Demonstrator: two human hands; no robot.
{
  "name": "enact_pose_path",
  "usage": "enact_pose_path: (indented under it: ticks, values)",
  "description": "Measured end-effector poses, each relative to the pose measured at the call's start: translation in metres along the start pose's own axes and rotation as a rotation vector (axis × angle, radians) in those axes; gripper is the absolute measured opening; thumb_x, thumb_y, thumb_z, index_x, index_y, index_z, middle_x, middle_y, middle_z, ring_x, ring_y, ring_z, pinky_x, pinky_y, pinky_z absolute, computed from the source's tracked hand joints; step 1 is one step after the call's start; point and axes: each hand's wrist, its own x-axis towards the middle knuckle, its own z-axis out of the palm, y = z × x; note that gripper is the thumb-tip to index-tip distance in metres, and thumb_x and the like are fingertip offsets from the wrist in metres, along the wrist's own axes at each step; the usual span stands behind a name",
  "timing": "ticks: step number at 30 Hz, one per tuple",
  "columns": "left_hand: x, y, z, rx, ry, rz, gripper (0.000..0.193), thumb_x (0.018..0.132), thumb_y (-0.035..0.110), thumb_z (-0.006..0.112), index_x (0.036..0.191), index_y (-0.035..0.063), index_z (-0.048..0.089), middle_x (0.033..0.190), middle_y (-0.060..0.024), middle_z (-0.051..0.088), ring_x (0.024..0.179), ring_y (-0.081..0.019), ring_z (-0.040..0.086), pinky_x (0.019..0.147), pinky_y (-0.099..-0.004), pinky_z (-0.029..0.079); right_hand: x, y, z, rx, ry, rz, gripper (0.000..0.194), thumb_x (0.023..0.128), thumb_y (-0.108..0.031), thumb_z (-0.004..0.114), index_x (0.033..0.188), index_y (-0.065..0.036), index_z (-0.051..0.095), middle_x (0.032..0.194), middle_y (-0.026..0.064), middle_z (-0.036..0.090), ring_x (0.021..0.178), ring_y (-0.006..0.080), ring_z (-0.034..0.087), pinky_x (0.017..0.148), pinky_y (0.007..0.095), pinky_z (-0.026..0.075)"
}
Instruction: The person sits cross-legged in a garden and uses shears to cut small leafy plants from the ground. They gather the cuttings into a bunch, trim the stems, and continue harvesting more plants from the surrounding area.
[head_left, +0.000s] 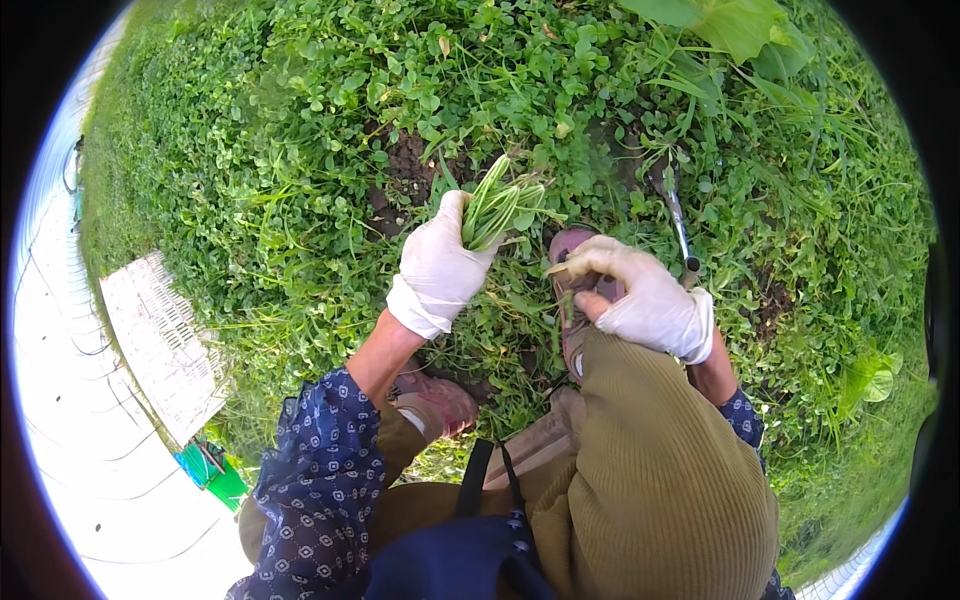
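My left hand (444, 264), in a white glove, grips a bunch of green plant stems (501, 201) with their cut or pulled ends pointing up and away. Over my right knee and shoe, my gloved right hand (637, 296) has its thumb and forefinger apart. Its fingertips look stained, and a blurred bit of greenery (567, 309) shows just below them. Just beyond that hand, a hand tool with a shiny metal shaft (679, 221) lies in the plants. Its soiled far end is partly hidden by leaves.
Low clover-like plants (300, 150) cover the ground, with bare soil (409, 161) showing in patches. Large leaves (739, 26) rise at upper right. A white slotted plastic panel (165, 341) and a green object (214, 472) lie at the left edge. My shoes (442, 405) stand among the plants.
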Motion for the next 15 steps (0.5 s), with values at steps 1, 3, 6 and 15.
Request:
enact_pose_path:
  ticks: [1,3,6,15]
  values:
    - [0.001,0.003,0.001,0.003,-0.01,-0.009,0.042,0.084,0.013,0.077,0.118,0.0015,0.055,0.098,-0.0195,0.073,0.09,-0.0346,0.073,0.075,-0.0369,0.057,0.0,-0.006,0.008,-0.234,-0.035,0.047,0.012,0.087,-0.008,0.069,0.097,-0.002,0.065,0.102,0.0061,0.064,0.094,0.0173,0.062,0.089,0.032,0.049]
    - [0.001,0.002,0.004,-0.035,-0.065,-0.011,0.055,0.08,0.023,0.08,0.123,0.0033,0.051,0.092,-0.021,0.071,0.084,-0.0381,0.071,0.073,-0.0432,0.056,0.01,0.0,0.011,-0.057,0.165,0.026,0.011,0.088,-0.005,0.069,0.098,-0.001,0.066,0.097,0.0055,0.065,0.09,0.0156,0.061,0.086,0.0312,0.05]
    - [-0.003,0.006,0.003,-0.165,-0.164,-0.089,0.061,0.078,0.025,0.082,0.125,0.0026,0.05,0.1,-0.0232,0.071,0.094,-0.0375,0.071,0.08,-0.0428,0.056,0.02,-0.008,0.004,-0.041,0.409,-0.036,0.018,0.086,-0.005,0.073,0.103,-0.003,0.067,0.095,0.0046,0.063,0.084,0.0156,0.059,0.078,0.0286,0.05]
    - [-0.001,-0.003,0.017,-0.355,-0.188,0.0,0.051,0.082,0.02,0.078,0.122,0.0005,0.053,0.1,-0.0223,0.071,0.094,-0.0361,0.071,0.08,-0.0409,0.055,0.029,-0.001,0.01,-0.371,0.537,-0.271,0.018,0.085,-0.002,0.074,0.101,-0.004,0.065,0.084,0.0074,0.063,0.071,0.0189,0.059,0.066,0.0318,0.049]
